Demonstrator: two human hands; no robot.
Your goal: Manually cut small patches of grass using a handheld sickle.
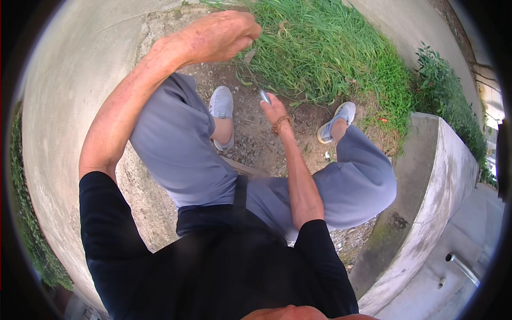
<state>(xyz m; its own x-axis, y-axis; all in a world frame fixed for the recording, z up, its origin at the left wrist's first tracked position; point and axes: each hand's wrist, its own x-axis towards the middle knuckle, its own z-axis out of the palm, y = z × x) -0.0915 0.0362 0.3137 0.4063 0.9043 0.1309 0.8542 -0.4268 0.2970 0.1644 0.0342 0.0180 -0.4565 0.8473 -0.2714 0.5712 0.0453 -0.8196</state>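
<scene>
My left hand (224,36) is stretched out over the near left edge of the green grass (320,52). Its fingers are curled inward, and what may be inside them is hidden. Between my feet, my right hand (275,108) grips a small hand tool (264,96) with a pale, shiny handle. From this handle a thin shaft runs up toward the grass, where a flat grey piece, perhaps its blade, lies below my left hand. Bare, gravelly soil (256,132) shows beneath the tool.
My grey shoes (221,104) stand on the soil, one either side of my right hand. A low concrete wall (424,168) borders the right side, with a leafy bush (448,88) beyond. Concrete paving (72,80) lies left. A wooden bar (244,165) shows between my legs.
</scene>
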